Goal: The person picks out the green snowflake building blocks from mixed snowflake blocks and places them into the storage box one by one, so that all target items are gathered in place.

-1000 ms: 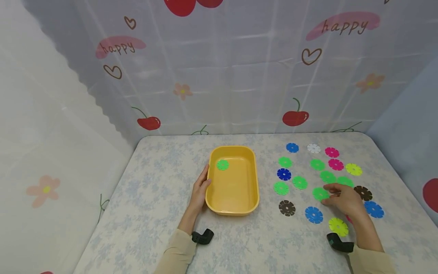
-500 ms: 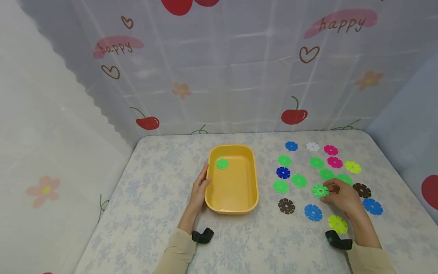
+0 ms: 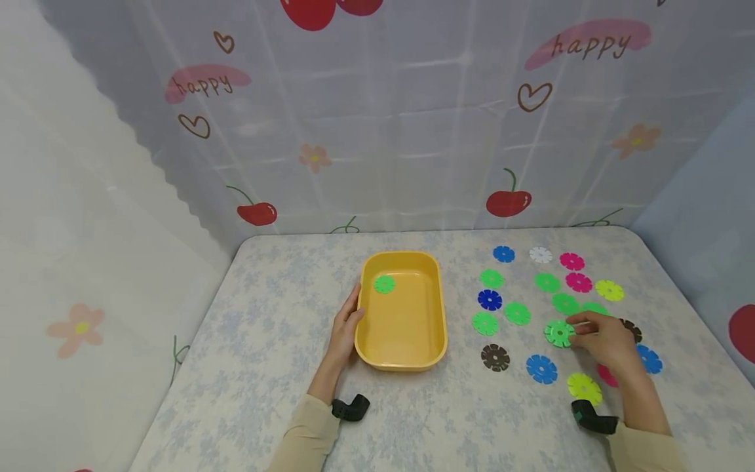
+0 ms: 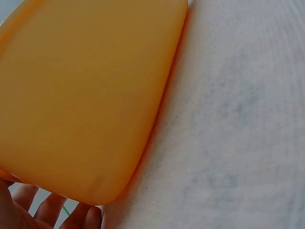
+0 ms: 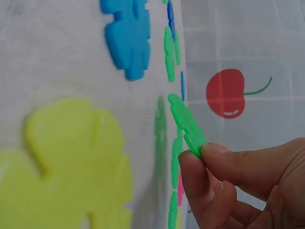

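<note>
My right hand [image 3: 607, 337] pinches a green snowflake building disc [image 3: 558, 334] by its edge between thumb and fingers. In the right wrist view the pinched disc [image 5: 187, 125] is tilted, raised off the table with its shadow beside it. My left hand [image 3: 344, 328] holds the left side of a yellow tray [image 3: 407, 362], thumb at the rim and fingers along the outer wall. One green disc [image 3: 385, 284] lies inside, near the tray's far left corner. The left wrist view shows the tray's wall [image 4: 90, 105] with fingertips [image 4: 50, 207] at its lower edge.
Loose discs in several colours lie on the table right of the tray, among them a dark brown disc [image 3: 495, 358], a blue disc [image 3: 541, 369], a yellow disc [image 3: 584, 389] and a white disc [image 3: 540, 254]. A printed curtain [image 3: 407, 151] hangs behind the table.
My right hand has taken hold of the green disc, lifted it and drawn it slightly to the right. The left hand and tray have stayed in place.
</note>
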### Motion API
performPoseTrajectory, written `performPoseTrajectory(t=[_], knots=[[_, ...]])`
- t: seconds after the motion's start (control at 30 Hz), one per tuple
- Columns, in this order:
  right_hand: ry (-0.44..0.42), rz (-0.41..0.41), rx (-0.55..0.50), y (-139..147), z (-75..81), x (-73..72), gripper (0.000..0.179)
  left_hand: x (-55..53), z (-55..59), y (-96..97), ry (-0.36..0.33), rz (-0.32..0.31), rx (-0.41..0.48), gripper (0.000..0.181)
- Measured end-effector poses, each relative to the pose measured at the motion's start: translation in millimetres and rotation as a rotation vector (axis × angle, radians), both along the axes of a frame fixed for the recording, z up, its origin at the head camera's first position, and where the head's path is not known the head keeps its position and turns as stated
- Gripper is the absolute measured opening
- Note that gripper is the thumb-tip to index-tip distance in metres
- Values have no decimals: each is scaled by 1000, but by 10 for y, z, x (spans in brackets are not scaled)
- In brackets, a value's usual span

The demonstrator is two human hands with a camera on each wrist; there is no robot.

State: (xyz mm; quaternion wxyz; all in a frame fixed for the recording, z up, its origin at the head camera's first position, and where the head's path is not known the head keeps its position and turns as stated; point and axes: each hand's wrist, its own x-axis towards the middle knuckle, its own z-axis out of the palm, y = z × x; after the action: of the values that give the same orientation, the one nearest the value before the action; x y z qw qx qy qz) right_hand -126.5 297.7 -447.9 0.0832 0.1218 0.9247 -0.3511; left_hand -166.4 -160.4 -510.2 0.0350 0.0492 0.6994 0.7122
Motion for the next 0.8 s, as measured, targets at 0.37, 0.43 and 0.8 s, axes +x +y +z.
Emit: performPoseTrajectory(t=[0.37, 0.43, 0.8], knots=[[174, 69, -125, -335, 412, -143, 40, -2, 2, -5, 3, -6, 13, 53], [204, 99, -161, -453, 465, -213, 38, -1, 16, -4, 2, -7, 16, 53], [159, 224, -306, -1240, 535, -635, 30, 13, 41, 1, -2, -5, 8, 53]])
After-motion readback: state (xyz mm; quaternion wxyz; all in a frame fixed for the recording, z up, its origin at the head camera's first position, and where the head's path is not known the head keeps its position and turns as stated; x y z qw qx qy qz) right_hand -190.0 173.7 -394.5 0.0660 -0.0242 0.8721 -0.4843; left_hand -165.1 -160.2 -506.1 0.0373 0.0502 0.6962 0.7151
